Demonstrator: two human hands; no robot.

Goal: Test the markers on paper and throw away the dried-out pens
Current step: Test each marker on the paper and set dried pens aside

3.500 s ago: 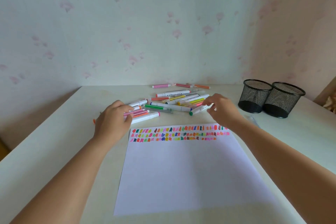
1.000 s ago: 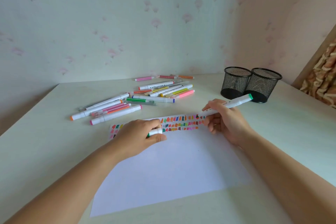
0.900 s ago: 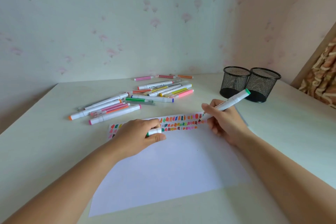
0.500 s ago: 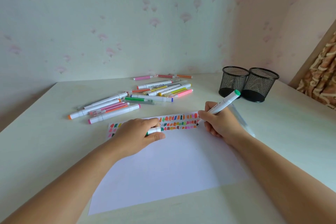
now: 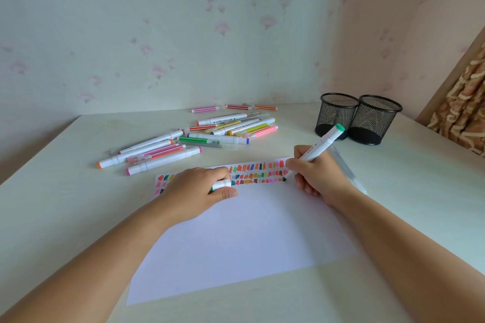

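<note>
A white sheet of paper (image 5: 244,241) lies on the table, with rows of coloured test marks along its far edge. My right hand (image 5: 319,176) grips a white marker with a green end (image 5: 324,143); its tip touches the paper at the right end of the marks, where a dark green stroke shows. My left hand (image 5: 199,191) rests on the paper and holds the marker's white and green cap (image 5: 220,185). Several capped markers (image 5: 189,139) lie scattered behind the paper.
Two black mesh pen cups (image 5: 337,117) (image 5: 374,119) stand side by side at the back right of the white table (image 5: 52,191). A clear pen (image 5: 349,173) lies to the right of my right hand. Walls close the back and right sides.
My right hand carried the green marker from the pile to the paper and lowered its tip onto the right end of the marks. My left hand went from the pile to the paper, holding the cap.
</note>
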